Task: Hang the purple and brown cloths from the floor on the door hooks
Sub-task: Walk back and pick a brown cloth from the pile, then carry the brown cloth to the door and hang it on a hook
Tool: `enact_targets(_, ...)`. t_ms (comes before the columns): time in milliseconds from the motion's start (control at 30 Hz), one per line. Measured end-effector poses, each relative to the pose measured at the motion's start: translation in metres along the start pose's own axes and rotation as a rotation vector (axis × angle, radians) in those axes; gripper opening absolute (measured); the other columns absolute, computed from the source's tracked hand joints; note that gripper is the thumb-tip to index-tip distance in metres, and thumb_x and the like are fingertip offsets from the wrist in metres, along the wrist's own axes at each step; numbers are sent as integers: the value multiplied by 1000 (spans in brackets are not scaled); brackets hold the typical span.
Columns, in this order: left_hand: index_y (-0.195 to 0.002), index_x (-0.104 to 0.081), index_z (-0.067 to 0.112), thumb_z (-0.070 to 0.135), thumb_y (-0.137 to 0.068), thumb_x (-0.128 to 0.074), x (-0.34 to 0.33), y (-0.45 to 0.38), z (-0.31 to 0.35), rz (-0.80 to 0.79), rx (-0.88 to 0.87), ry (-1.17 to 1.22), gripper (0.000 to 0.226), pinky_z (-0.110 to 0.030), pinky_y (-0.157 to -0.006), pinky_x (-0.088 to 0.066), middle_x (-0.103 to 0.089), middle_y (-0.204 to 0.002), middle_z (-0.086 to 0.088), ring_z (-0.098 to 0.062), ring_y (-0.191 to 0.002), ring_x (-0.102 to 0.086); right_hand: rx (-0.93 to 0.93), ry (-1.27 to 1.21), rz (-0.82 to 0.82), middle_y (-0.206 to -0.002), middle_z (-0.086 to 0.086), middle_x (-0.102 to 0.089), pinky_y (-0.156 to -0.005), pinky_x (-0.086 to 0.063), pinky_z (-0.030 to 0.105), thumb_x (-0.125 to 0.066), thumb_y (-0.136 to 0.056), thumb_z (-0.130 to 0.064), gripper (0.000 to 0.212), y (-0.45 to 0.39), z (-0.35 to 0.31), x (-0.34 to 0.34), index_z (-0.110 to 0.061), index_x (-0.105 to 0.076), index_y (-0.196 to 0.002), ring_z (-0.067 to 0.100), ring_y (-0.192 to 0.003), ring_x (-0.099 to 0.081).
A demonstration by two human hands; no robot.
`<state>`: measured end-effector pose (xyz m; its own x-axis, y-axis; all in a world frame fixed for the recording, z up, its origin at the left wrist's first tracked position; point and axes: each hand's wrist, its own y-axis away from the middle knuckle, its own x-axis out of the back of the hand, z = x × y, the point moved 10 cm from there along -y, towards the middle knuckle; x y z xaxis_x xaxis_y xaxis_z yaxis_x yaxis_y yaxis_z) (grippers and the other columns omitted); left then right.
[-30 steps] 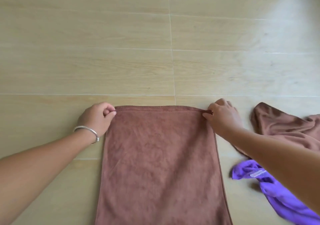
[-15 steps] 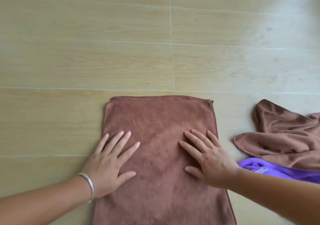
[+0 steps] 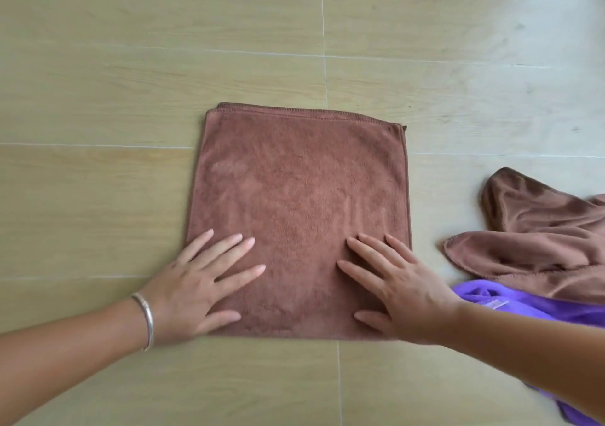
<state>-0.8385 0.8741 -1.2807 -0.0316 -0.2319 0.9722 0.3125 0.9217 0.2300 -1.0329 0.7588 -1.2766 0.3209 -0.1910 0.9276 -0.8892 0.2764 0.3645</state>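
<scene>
Neither grip was closed on anything: our left hand and right hand lay flat, fingers straight and spread, pressing the near half of a folded brown cloth. It lay square on the wooden floor, two stitched edges stacked at its far side. Just to the right, a second brown cloth sat crumpled, partly over a bunched purple cloth beside our right forearm. No door or hooks were visible. We judged hanging had not begun; every cloth was on the floor.
</scene>
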Motion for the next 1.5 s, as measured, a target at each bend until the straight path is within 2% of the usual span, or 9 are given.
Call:
enact_targets(167,-146,-37,23,64,-87,-43,-15,45,15,45,-45,15,72,-53,-111,-23,-31,-153,-12,-28,-141,-29,99,59,29,-155,12,-31,-110,-27,58,-50,-81,-70,79,33,-22,-21,-25,-40,-145,32,-143,-28)
enact_targets(367,-139,-49,20,35,-94,-42,-12,52,14,93,107,111,48,-49,-110,-32,-40,-148,-8,-26,-135,-41,81,121,5,-153,13,-35,-103,-35,61,-45,-93,-50,59,37,-29,-23,-23,-42,-145,36,-138,-35)
enact_targets(500,-134,-56,18,31,-93,-40,0,61,17,55,246,209,46,-45,-109,-34,-46,-145,-6,-24,-132,-46,-19,105,-72,-151,10,-39,-104,-36,55,-51,-95,-39,51,39,-32,-7,-22,-44,-143,35,-136,-39)
enact_targets(600,-134,-55,18,24,-93,-59,21,75,18,7,325,257,42,-45,-109,-32,-48,-143,-5,-24,-132,-46,-201,59,-127,-157,4,-29,-113,-24,51,-33,-99,-46,53,43,-20,26,-28,-31,-149,26,-143,-26)
enact_targets(700,-140,-48,23,28,-94,-56,56,96,11,-73,404,276,47,-41,-113,-25,-42,-148,-1,-20,-137,-38,-253,63,-129,-157,2,-26,-116,-18,49,-18,-98,-50,54,54,-18,77,-30,-27,-148,23,-145,-20)
enact_targets(967,-146,-37,25,36,-99,-38,229,133,-27,-131,492,224,48,-35,-115,-20,-39,-150,7,-13,-141,-31,-263,56,-121,-155,3,-30,-116,-16,48,-14,-97,-46,54,93,-30,254,-31,-31,-146,23,-145,-19)
enact_targets(1133,-150,-26,28,43,-100,-23,354,148,-58,-201,492,100,52,-38,-118,-2,-31,-153,14,-7,-144,-17,-238,98,-159,-159,1,-17,-118,-9,44,-42,-98,-36,54,118,-30,372,-33,-23,-148,20,-147,-10)
enact_targets(1267,-150,-24,29,43,-102,-22,476,160,-75,-175,485,65,50,-35,-118,-1,-28,-154,16,-5,-145,-13,-279,49,-76,-158,-6,-20,-119,-8,41,-25,-102,-45,44,136,-28,502,-38,-31,-145,14,-147,-10)
enact_targets(1500,-149,-28,30,38,-103,-27,683,205,-75,-94,456,74,46,-28,-118,-4,-31,-152,17,-4,-144,-14,-309,58,13,-157,-9,-25,-119,-7,39,-25,-102,-48,43,197,-37,704,-40,-39,-142,11,-147,-10)
